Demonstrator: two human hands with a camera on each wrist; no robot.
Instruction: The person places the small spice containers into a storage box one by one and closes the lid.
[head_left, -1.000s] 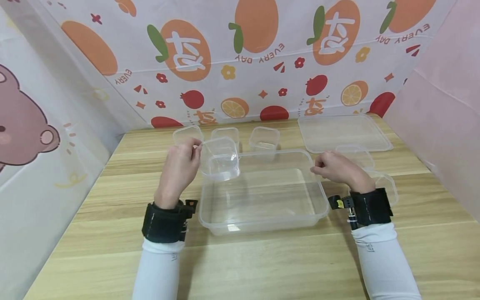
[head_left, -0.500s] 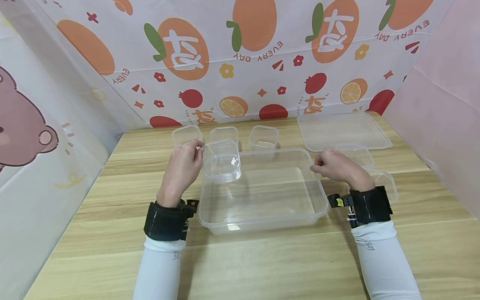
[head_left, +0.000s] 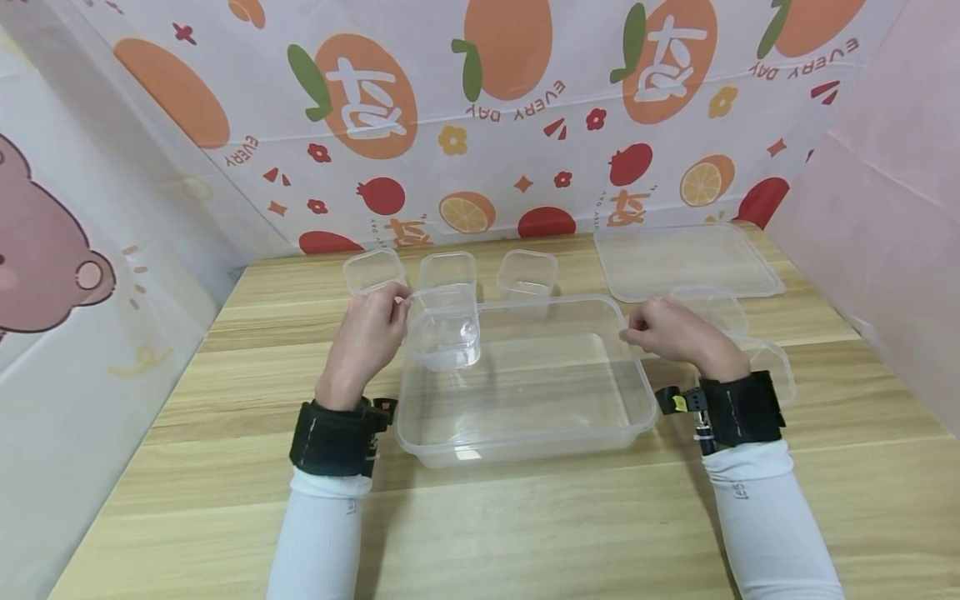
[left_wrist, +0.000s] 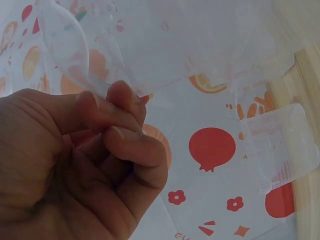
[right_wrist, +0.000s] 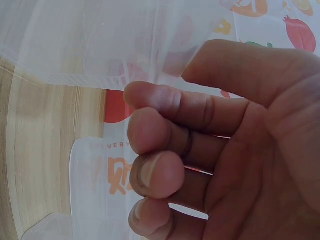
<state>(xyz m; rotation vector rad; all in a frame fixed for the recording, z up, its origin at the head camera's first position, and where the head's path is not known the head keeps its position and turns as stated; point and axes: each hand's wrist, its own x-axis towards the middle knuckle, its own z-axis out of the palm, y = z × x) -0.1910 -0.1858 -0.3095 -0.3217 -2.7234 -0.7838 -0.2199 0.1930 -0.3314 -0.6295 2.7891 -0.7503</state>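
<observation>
My left hand (head_left: 367, 337) pinches the rim of a small clear plastic food container (head_left: 446, 333) between thumb and fingers. The container overlaps the left back part of a large clear plastic box (head_left: 517, 447) in the head view. In the left wrist view, the thumb and index fingertips (left_wrist: 127, 100) meet at the rim of that small container. On the other side, my right hand (head_left: 678, 335) holds the right rim of the large box. The right wrist view shows thumb and index finger (right_wrist: 155, 97) on either side of the box wall (right_wrist: 75, 40), other fingers curled below.
Three more small clear containers stand along the back: left (head_left: 375, 268), middle (head_left: 448, 267) and right (head_left: 528, 271). A large clear lid (head_left: 686, 260) lies at the back right. Two small clear lids lie near the right hand, one behind (head_left: 718, 310) and one beside the wrist (head_left: 776, 367).
My left hand has moved slightly right and lower in the head view, carrying the small container over the large box. The right hand has stayed at the box rim.
</observation>
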